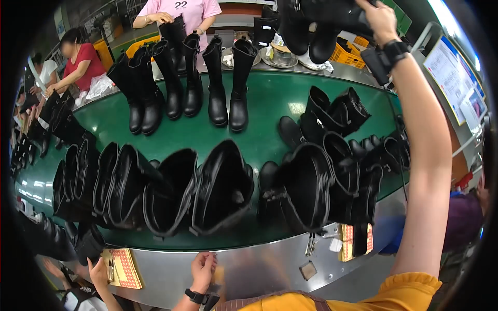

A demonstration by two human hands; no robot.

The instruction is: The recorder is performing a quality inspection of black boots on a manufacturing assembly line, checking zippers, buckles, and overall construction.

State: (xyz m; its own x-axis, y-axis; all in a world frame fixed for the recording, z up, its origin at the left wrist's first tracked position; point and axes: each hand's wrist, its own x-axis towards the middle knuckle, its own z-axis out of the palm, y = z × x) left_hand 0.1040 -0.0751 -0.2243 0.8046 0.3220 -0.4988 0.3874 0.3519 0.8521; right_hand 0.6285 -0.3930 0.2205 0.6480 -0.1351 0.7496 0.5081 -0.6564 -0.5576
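Note:
My right arm reaches far up to the right, and my right hand (383, 25) is closed on a pair of black boots (324, 41), held in the air beyond the table's far edge. Their upper parts run out of the picture. Down at the near steel edge, my left hand (203, 267) has its fingers curled in, with nothing visible in them. In front of it stand several tall black boots with wide openings, the closest being a boot (223, 186) at the centre. Another open boot (303, 189) stands to its right.
Several upright boots (238, 98) stand along the far side of the green table (270, 140), by a person in pink (194, 15). More boots (337, 114) lie at the right. Snips (310, 243) and patterned pads (124, 267) are on the steel rim. A co-worker's hand (97, 272) touches a boot.

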